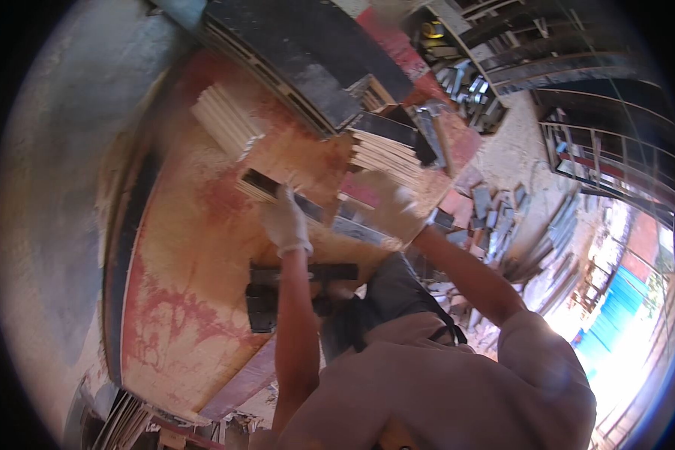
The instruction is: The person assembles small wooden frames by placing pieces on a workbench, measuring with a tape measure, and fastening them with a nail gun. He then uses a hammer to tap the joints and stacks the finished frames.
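My left hand point(285, 222), in a pale glove, grips a short dark-faced plywood strip point(261, 182) with pale layered edges, lying on the red-stained board. To its right my right hand point(394, 208), also gloved, is smeared by motion; its fingers and anything in them cannot be made out. Just beyond the right hand sits a stack of plywood strips point(386, 156) with pale edges and a dark top. A second, pale stack of strips point(226, 121) lies farther off to the left. A dark flat piece point(352, 231) is between my hands and my lap.
The large worn board point(195, 247) spreads under the work. Dark panels point(285, 56) lie across its far side. Black pieces point(262, 306) rest near my left forearm. Offcuts point(495, 214) litter the floor at right, below a crate of metal parts point(465, 86).
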A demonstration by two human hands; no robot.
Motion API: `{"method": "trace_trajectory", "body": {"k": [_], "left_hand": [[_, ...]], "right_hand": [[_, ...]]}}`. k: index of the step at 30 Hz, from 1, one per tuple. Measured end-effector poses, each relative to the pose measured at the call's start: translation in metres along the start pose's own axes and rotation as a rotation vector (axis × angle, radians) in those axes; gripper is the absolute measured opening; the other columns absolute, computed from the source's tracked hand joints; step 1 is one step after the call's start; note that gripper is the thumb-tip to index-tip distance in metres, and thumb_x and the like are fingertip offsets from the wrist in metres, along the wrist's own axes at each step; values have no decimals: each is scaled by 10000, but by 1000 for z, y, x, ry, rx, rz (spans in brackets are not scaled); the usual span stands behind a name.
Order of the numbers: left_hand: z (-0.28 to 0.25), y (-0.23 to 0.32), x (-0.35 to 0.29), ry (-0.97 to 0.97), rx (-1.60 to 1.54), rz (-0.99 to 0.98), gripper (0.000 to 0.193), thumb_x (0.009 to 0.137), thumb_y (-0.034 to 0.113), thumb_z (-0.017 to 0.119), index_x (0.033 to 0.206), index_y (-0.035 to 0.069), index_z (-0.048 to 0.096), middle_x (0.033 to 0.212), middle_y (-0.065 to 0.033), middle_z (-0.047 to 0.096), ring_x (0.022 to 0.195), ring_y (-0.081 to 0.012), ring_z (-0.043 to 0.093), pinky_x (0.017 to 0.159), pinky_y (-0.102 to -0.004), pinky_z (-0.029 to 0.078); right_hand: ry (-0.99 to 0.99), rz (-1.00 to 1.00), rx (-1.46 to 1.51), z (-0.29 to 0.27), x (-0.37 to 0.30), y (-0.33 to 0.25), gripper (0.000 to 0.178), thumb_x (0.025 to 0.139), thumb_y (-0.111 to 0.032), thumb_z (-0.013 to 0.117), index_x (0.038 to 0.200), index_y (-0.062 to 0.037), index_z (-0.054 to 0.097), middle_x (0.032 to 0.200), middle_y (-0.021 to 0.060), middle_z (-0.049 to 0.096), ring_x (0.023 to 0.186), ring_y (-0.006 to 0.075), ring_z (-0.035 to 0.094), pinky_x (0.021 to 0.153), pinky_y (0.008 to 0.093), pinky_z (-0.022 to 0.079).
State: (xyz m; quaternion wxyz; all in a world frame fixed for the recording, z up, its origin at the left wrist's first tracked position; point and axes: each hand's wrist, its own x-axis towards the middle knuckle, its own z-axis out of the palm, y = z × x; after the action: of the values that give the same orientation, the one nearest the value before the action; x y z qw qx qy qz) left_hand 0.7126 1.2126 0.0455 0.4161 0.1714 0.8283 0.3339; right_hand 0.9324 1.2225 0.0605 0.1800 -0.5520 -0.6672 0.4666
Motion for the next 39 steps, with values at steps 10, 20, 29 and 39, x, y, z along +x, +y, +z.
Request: {"method": "trace_trajectory", "body": {"k": [10, 20, 29, 39], "left_hand": [[-76, 30, 287, 90, 656, 201, 887, 950, 731, 484, 1258, -82, 656, 1208, -271, 703, 1118, -377, 699, 910, -519, 555], [-76, 7, 229, 33, -61, 289, 734, 1011, 526, 558, 1435, -72, 512, 1429, -230, 588, 1229, -322, 644, 1013, -421, 509], [-47, -44, 78, 260, 122, 340, 706, 965, 418, 690, 1424, -88, 510, 1384, -242, 608, 1217, -353, 634, 1066, -445, 481], [31, -98, -80, -210, -139, -96, 597, 955, 245, 717, 1422, -69, 518, 1257, -222, 675, 1118, -270, 674, 964, -376, 532]], "right_hand": [[151, -206, -789, -85, 77, 64, 504, 832, -319, 760, 1274, -107, 645, 1333, 143, 604, 1275, 347, 519, 1076, 473, 418], [321, -93, -634, -104, 34, 105, 472, 752, -196, 834, 1183, -126, 656, 1145, 122, 660, 1093, 362, 593, 982, 485, 474], [275, -184, -524, -89, 9, 77, 490, 772, -250, 864, 1191, -118, 648, 1181, 118, 673, 1067, 324, 622, 930, 461, 507], [129, -228, -650, -25, -59, 62, 486, 777, -279, 824, 1201, -128, 641, 1135, 98, 629, 1042, 318, 595, 835, 446, 516]]}}
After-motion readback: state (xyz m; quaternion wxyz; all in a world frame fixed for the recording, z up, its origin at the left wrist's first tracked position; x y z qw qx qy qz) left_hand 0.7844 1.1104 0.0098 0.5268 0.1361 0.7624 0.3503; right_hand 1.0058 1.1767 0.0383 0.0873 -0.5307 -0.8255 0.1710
